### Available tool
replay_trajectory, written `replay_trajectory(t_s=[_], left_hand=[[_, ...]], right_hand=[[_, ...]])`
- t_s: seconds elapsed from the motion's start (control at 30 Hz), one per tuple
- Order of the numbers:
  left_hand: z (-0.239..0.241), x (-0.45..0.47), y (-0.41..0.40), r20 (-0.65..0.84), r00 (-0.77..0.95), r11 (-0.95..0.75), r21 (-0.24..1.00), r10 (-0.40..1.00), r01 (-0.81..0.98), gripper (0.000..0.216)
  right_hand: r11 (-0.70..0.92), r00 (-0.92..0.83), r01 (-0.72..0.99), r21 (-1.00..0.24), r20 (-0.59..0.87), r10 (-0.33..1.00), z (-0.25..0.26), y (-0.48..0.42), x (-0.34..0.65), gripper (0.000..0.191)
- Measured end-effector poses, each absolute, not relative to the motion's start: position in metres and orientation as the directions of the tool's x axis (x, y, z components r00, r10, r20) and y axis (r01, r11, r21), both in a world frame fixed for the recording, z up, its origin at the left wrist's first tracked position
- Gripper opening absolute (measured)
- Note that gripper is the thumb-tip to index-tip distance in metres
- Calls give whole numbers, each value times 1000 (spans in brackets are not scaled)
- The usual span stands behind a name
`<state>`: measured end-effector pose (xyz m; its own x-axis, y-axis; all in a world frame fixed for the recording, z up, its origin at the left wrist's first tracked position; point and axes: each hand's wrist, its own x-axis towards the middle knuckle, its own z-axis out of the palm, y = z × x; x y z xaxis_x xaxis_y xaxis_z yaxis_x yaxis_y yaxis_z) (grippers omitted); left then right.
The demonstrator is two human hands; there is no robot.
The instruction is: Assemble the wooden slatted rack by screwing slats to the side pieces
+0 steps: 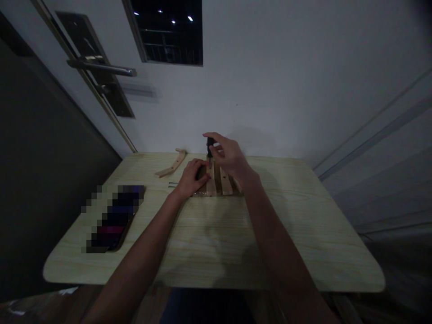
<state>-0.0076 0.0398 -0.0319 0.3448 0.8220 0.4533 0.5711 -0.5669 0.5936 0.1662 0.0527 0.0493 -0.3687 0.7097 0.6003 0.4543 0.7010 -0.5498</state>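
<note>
A small slatted wooden piece (221,183) lies on the pale wooden table (209,243), toward its far side. My right hand (227,155) is closed around the black handle of a screwdriver (209,148), which stands upright with its tip down on the slats. My left hand (191,177) presses on the left end of the slatted piece, fingers curled over it. The room is dim and small details are hard to see.
A separate curved wooden part (172,164) lies at the table's far left. Thin dark screws or pins (173,184) rest beside my left hand. A flat dark device (114,218) lies at the left edge. A door with a metal handle (101,67) stands behind.
</note>
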Motion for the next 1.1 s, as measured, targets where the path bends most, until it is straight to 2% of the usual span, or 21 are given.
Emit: replay_trajectory(t_s=[0.13,0.3,0.6,0.83,0.97,1.1], left_hand=[[-32,-8,40,457,343,-569,594,820,568,27],[-30,-8,40,439,353,-561,599,827,571,27],[-33,-8,41,462,351,-578,593,815,561,29],[-33,-8,41,447,346,-562,587,825,583,29],[-33,-8,41,456,353,-574,583,817,575,28],[-33,-8,42,460,364,-584,582,810,566,30]], right_hand=[[714,-373,449,-537,614,696,55,49,168,38],[705,-372,473,-529,605,704,57,48,170,25],[710,-359,439,-551,617,700,48,51,165,42],[702,-360,449,-553,607,708,51,50,164,39],[680,-352,449,-579,585,730,54,47,160,30],[669,-347,453,-589,575,741,53,46,157,36]])
